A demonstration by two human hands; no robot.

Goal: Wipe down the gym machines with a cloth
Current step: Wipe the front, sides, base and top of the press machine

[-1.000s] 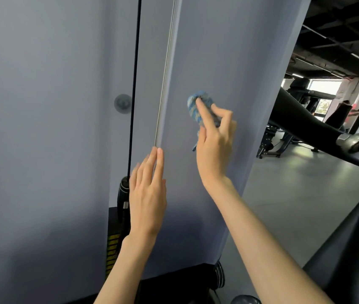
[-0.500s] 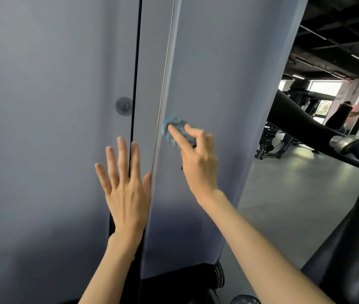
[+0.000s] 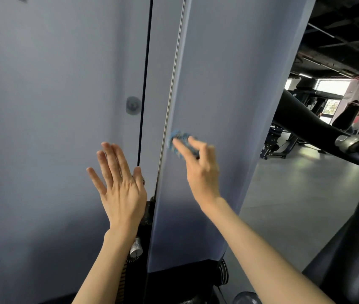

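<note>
A tall grey-blue shroud panel [image 3: 218, 84] of a gym machine fills the middle of the view. My right hand [image 3: 202, 170] presses a small crumpled blue cloth [image 3: 178, 142] against this panel, near its left edge and a thin metal strip. The cloth is pinched under my fingertips and partly hidden by them. My left hand [image 3: 119, 185] is raised flat with its fingers spread, over the adjoining grey panel [image 3: 53, 106] left of the black gap, holding nothing.
A black cable [image 3: 144, 84] runs down the gap between panels, with a round grey cap [image 3: 133, 105] beside it. A black padded arm with a metal collar [image 3: 347, 142] juts in from the right. Grey floor and other machines [image 3: 279, 141] lie beyond.
My right hand slid the cloth down and to the left across the panel. My left hand left the panel seam, shifted left and spread its fingers.
</note>
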